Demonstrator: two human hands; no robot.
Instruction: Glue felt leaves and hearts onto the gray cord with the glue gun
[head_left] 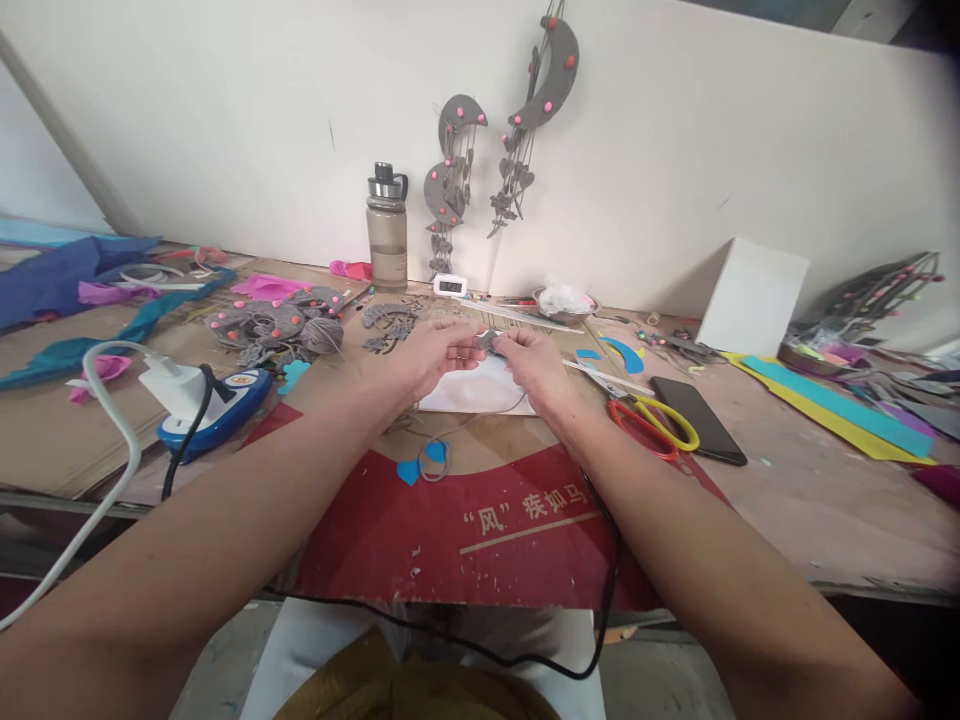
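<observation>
A small grey felt piece (489, 341) is between my two hands over a white sheet (480, 388). My right hand (534, 362) pinches it from the right with thumb and finger. My left hand (448, 352) is at its left side, fingers bent and close together; what its fingertips hold is too small to make out. A thin grey cord (480, 412) hangs from near my right hand and loops down over two blue heart shapes (409, 471) on the red board (360, 530).
Red and yellow scissors (645, 425) and a black phone (697, 418) lie right of my hands. At the left are a blue power strip (255, 392) and grey yarn pieces (322, 335). A bottle (387, 235) stands behind, near moon-shaped hangings (559, 75) on the wall.
</observation>
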